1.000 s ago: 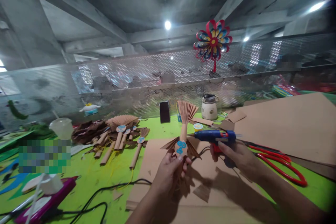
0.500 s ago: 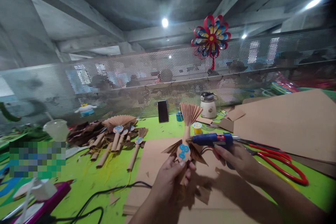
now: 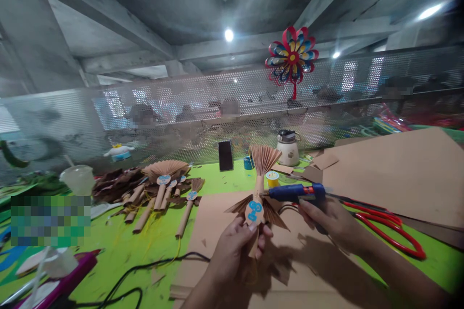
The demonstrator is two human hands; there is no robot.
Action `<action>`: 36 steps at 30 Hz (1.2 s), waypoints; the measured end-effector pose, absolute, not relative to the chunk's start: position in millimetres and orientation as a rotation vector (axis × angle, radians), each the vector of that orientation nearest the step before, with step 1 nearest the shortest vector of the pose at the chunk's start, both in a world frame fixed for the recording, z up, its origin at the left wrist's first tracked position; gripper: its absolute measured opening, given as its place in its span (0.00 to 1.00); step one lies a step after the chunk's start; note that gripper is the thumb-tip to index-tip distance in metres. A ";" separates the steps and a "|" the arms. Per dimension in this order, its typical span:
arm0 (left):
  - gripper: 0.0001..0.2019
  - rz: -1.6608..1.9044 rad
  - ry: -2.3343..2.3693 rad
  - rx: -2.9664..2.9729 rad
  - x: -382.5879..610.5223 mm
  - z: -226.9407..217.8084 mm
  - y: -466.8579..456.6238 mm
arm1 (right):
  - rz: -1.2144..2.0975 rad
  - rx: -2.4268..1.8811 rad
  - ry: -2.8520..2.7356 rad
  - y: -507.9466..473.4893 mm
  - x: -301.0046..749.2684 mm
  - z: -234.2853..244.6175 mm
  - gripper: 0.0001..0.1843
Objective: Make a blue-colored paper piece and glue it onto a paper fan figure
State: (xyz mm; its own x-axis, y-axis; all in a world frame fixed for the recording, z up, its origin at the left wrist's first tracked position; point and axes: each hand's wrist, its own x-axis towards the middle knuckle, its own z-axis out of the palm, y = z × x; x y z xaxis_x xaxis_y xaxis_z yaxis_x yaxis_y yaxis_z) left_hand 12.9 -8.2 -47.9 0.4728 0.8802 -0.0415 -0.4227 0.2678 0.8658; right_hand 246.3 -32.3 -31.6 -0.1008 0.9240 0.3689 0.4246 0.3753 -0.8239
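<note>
My left hand (image 3: 235, 247) is closed on a brown paper bird (image 3: 257, 192), held upright over the cardboard sheet (image 3: 217, 231). The bird has a pleated fan tail at the top, pleated wings at the sides and a blue curl on its round head. My right hand (image 3: 328, 218) grips a blue hot glue gun (image 3: 296, 193). The gun's nozzle points left and touches the bird's body just above the wings.
Several finished paper birds (image 3: 165, 188) lie in a pile at the left on the green table (image 3: 126, 246). Red scissors (image 3: 384, 224) and large cardboard sheets (image 3: 395, 174) lie at right. Black cables (image 3: 137, 270), a phone (image 3: 225, 155), a white jar (image 3: 288, 147) and a plastic cup (image 3: 77, 178) stand around.
Both hands dipped slightly, and the glue gun's nozzle came in closer to the bird's body. The bird stays upright in my left hand.
</note>
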 end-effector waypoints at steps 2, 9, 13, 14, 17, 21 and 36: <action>0.13 0.963 0.610 0.914 12.1 -45.0 -10.4 | 0.678 -1.196 -1.710 -33.8 245.4 -30.5 0.25; 0.17 0.935 0.612 0.930 14.0 -46.9 -7.4 | 0.656 -1.188 -1.719 -29.8 241.7 -32.3 0.24; 0.15 0.934 0.621 0.957 14.0 -47.0 -7.8 | 0.660 -1.167 -1.673 -26.9 241.3 -32.3 0.24; 0.15 0.933 0.617 0.957 13.6 -46.7 -8.3 | 0.666 -1.166 -1.668 -27.0 241.6 -31.9 0.25; 0.15 0.940 0.622 0.965 12.4 -45.7 -9.4 | 0.685 -1.182 -1.680 -28.6 243.8 -30.3 0.26; 0.15 0.925 0.624 0.956 10.8 -45.7 -9.2 | 0.710 -1.183 -1.709 -31.1 246.0 -29.6 0.26; 0.15 0.933 0.646 0.987 11.0 -49.9 -5.4 | 0.741 -1.170 -1.686 -29.7 246.7 -26.5 0.27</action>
State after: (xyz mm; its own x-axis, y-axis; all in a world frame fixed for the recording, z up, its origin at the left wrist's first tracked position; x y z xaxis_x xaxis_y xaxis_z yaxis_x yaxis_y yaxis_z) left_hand 11.0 -5.4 -49.9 0.4685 0.8821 -0.0488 -0.3559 0.2390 0.9034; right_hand 246.7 -29.7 -26.5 -0.1216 0.9304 0.3459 0.3741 0.3658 -0.8522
